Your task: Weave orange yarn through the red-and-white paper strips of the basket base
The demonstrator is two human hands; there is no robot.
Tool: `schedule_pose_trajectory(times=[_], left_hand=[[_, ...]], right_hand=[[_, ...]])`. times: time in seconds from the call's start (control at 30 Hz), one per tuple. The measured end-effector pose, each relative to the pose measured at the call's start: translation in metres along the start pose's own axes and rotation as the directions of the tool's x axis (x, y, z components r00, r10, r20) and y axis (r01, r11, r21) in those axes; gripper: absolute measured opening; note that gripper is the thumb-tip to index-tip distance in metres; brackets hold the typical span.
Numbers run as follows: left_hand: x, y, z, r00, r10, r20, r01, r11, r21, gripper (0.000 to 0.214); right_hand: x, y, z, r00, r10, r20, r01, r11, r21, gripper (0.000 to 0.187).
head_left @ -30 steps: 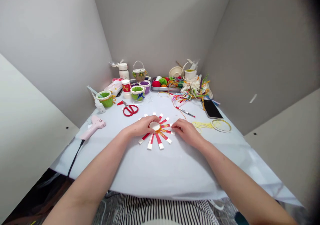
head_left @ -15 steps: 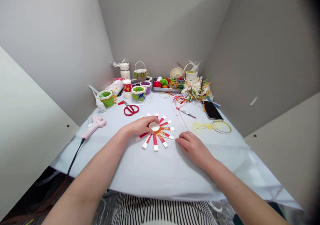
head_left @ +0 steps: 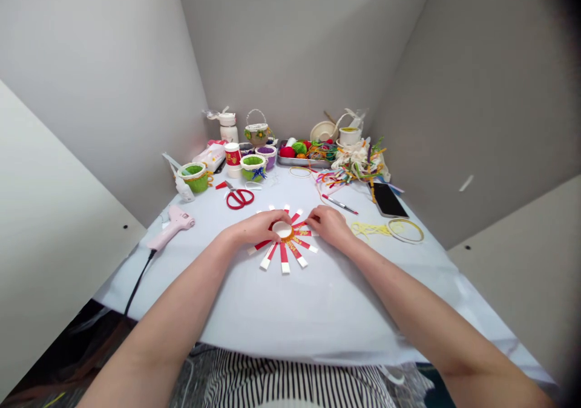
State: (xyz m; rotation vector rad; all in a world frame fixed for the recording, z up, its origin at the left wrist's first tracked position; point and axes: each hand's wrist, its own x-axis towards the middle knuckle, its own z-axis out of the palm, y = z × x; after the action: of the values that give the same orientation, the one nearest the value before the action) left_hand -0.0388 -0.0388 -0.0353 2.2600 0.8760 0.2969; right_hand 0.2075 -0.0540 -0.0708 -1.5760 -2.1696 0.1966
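Note:
A paper cup cut into red-and-white strips [head_left: 285, 252] lies fanned out flat on the white table [head_left: 290, 311], its round white base [head_left: 282, 229] facing up. My left hand [head_left: 255, 227] rests on the left side of that base, fingers curled against it. My right hand [head_left: 330, 225] sits at the right strips, fingers pinched together near an orange cord wound round the base; what they pinch is too small to make out.
Red scissors [head_left: 239, 198], a pink glue gun [head_left: 171, 226] with black cable, small woven cups [head_left: 252, 167], a tray of yarn balls [head_left: 303, 152], coloured strips [head_left: 349, 169], a pen [head_left: 339, 204], a phone [head_left: 387, 199] and a tape ring [head_left: 405, 230] lie around.
My right hand, which had pulled back toward me and to the right half a second ago, has returned to the strips beside the cup base. My left hand stayed on the base.

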Motion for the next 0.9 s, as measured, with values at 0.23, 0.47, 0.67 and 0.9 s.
schedule_pose_trajectory(times=[0.23,0.47,0.67,0.9], left_hand=[[0.0,0.004,0.006,0.995,0.086,-0.045,-0.083,0.994,0.066,0.042],[0.005,0.009,0.02,0.97,0.06,-0.234,-0.013,0.98,0.197,0.044],[0.009,0.009,0.021,0.976,-0.034,-0.213,0.09,0.962,0.259,0.049],[0.006,0.005,0.012,0.99,-0.019,-0.139,0.041,0.987,0.153,0.049]], right_hand=[[-0.006,-0.001,0.008,0.999,0.03,-0.021,-0.029,0.996,0.08,0.009],[-0.005,-0.001,0.009,0.999,0.04,-0.024,-0.037,0.995,0.094,0.009],[-0.006,0.005,0.009,0.999,0.018,-0.037,-0.014,0.993,0.116,0.009],[-0.025,0.006,-0.006,0.996,-0.088,-0.03,0.092,0.983,0.16,0.015]])
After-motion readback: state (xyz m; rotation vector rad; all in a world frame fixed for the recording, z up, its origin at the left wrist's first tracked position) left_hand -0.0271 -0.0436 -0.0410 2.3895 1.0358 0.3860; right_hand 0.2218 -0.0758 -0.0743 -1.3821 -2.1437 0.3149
